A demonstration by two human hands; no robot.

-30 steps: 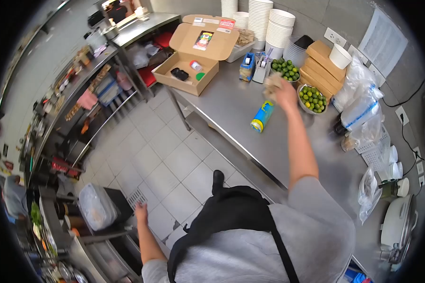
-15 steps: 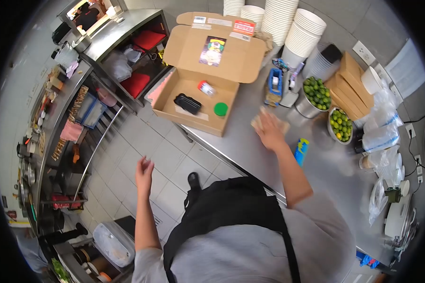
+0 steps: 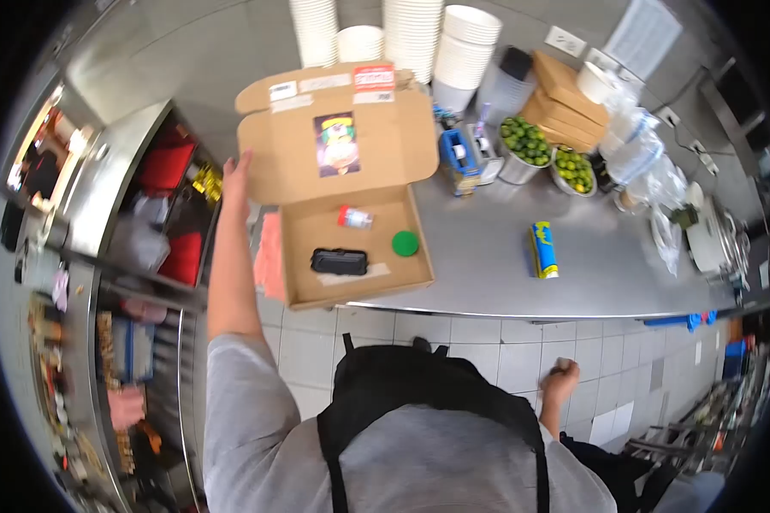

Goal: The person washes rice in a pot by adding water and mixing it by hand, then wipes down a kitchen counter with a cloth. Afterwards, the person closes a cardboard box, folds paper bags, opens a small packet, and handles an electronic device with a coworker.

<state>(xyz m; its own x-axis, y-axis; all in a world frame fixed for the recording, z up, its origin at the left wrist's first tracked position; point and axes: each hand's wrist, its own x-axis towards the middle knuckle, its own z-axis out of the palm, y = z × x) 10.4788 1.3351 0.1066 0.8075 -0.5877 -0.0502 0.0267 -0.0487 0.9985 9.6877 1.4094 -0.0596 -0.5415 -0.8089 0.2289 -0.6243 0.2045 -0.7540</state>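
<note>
My left hand (image 3: pixel 235 181) is raised at the left edge of the open cardboard box (image 3: pixel 274 188), beside its upright lid. Its fingers are stretched up with a gap between them. Inside the box lie a black case (image 3: pixel 339 262), a small red-capped container (image 3: pixel 356 217) and a green round lid (image 3: pixel 405 244). Low on the right, beyond the table's front edge, my right hand (image 3: pixel 560 380) is closed around something small that I cannot make out. A blue and yellow canister (image 3: pixel 544 250) lies on the metal table (image 3: pixel 479 274).
Stacks of white tubs (image 3: pixel 412 38) stand along the wall. Two bowls of limes (image 3: pixel 525 142), a blue tape dispenser (image 3: pixel 459 158) and brown cartons (image 3: pixel 565 103) are at the back. A pink cloth (image 3: pixel 270 256) hangs beside the box. Shelves (image 3: pixel 145 299) are on the left.
The view has turned. My left hand has come up from over the floor to the box lid. My right hand, earlier on a beige cloth on the table, has moved off the table and closed.
</note>
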